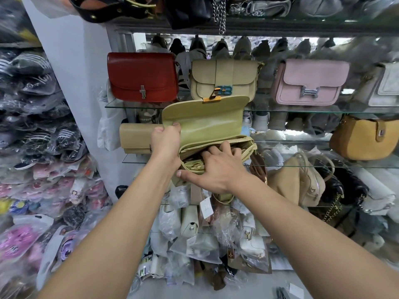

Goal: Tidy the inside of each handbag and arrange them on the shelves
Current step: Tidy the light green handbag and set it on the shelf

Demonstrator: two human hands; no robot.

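We list one plain, pale grey wall panel (pixel 71 83), left of centre. To its right, glass shelves (pixel 302 112) in several tiers, under a dark top shelf (pixel 280 26). Stacked plastic-wrapped goods (pixel 32 130) fill the left side. Pale floor (pixel 265 283) below. We note bright light behind the uppermost glass tier.
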